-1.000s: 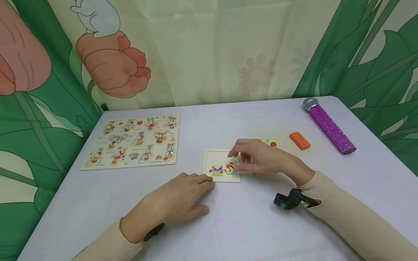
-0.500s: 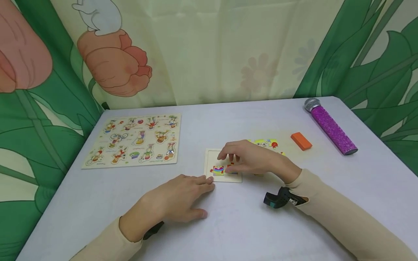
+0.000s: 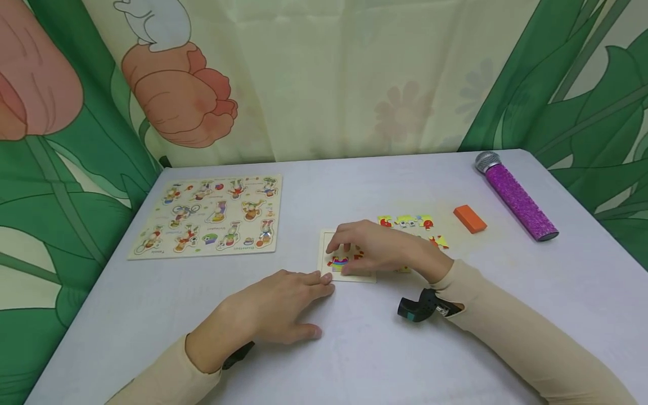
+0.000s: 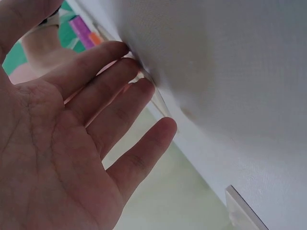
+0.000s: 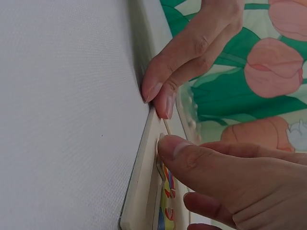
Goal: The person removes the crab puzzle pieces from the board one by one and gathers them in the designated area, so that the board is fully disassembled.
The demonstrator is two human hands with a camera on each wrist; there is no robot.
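A small pale puzzle frame (image 3: 326, 237) lies on the white table with colourful jigsaw pieces in it. My left hand (image 3: 283, 308) lies flat beside it, fingertips on its near left corner; in the left wrist view its fingers stretch out straight. Over the frame arches my right hand (image 3: 374, 246), hiding part of it. A rainbow-patterned jigsaw piece (image 3: 338, 262) shows between its index finger and thumb. Seen from the right wrist, the thumb (image 5: 180, 148) touches the end of the row of jigsaw pieces (image 5: 166, 211), while the other fingers bend loosely behind.
More jigsaw pieces (image 3: 406, 221) lie right of the frame, partly behind the right hand. Farther right are an orange block (image 3: 469, 219) and a glittery purple microphone (image 3: 521, 197). At the back left lies a picture puzzle board (image 3: 253, 230). A printed curtain (image 3: 324, 84) hangs behind the table.
My right hand has moved left across the frame, from the second piece to the rainbow-patterned one, uncovering loose pieces on the right. My left hand has stayed at the corner.
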